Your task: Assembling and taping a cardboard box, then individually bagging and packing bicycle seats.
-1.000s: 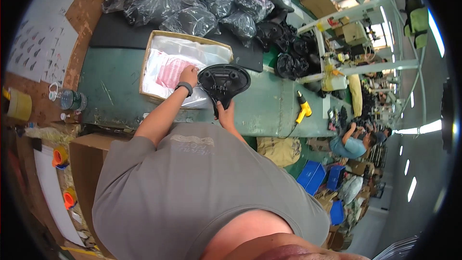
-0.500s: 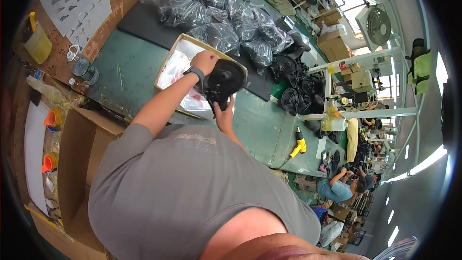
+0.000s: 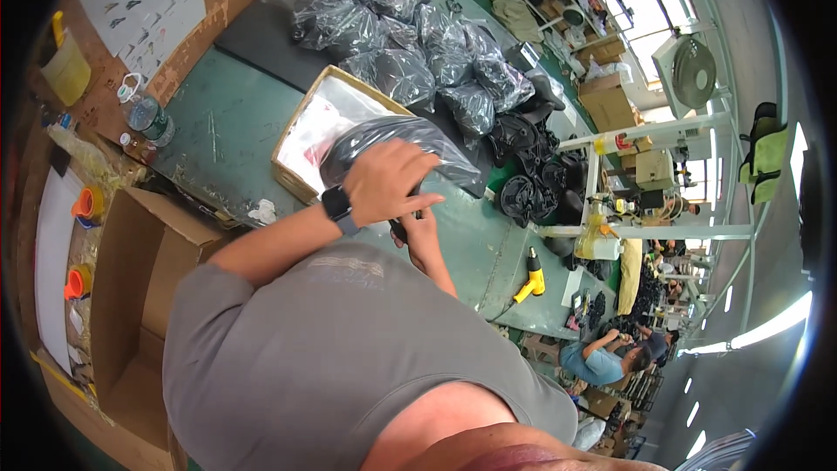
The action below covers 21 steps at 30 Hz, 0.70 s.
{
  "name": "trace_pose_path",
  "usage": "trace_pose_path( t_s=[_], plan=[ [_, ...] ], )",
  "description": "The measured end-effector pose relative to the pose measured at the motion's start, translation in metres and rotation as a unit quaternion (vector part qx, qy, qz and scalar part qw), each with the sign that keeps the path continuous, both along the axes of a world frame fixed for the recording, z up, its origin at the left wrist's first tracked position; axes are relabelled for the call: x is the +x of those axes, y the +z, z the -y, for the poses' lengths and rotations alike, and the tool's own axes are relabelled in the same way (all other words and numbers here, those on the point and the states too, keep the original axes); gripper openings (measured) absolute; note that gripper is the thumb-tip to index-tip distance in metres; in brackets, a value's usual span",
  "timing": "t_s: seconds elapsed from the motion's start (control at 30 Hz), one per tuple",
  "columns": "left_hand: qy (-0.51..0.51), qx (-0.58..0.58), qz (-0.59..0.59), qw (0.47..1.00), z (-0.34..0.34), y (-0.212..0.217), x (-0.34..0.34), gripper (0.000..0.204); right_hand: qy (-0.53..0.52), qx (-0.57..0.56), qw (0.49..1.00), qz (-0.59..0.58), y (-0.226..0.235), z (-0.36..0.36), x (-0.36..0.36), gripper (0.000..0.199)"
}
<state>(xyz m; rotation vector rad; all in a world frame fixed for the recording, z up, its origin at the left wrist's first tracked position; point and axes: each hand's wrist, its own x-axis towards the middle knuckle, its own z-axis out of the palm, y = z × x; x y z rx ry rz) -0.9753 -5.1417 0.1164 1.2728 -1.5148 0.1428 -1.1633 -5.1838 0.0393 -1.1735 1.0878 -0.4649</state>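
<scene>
A green workbench (image 3: 471, 231) spans the view, with a pile of plastic-bagged black things (image 3: 392, 35) heaped along its far side. A big open brown carton (image 3: 139, 296) stands at the near left, and a shallower cardboard box (image 3: 293, 180) sits on the bench, with white wrapping inside. A black seat (image 3: 364, 134), shiny plastic over its wide end, is above the box's near right corner. A yellow heat gun (image 3: 534, 279) lies to the right. The left hand (image 3: 390, 181) is over the seat, fingers stretched close together, thumb apart; I cannot tell whether they pinch the plastic. The right hand (image 3: 423, 240) curls around the seat's narrow end, its fingertips partly hidden. A dark watch (image 3: 336, 204) circles the left wrist.
</scene>
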Motion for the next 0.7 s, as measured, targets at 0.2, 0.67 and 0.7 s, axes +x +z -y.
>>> trace_pose_path(
  t_s=[0.2,0.67,0.7],
  plan=[
    [0.072,0.082,0.041,0.993,0.024,-0.045,-0.015,0.039,-0.12,0.027,0.987,0.099,0.032,0.017,-0.01,0.026],
    [0.121,-0.062,0.054,0.989,0.201,-0.005,0.016,0.032,0.053,-0.451,0.885,-0.108,0.001,0.161,-0.041,0.082],
    [0.157,-0.064,0.047,0.984,0.219,-0.002,0.044,0.034,0.092,-0.401,0.91,-0.044,-0.001,0.182,-0.049,0.077]
  ],
)
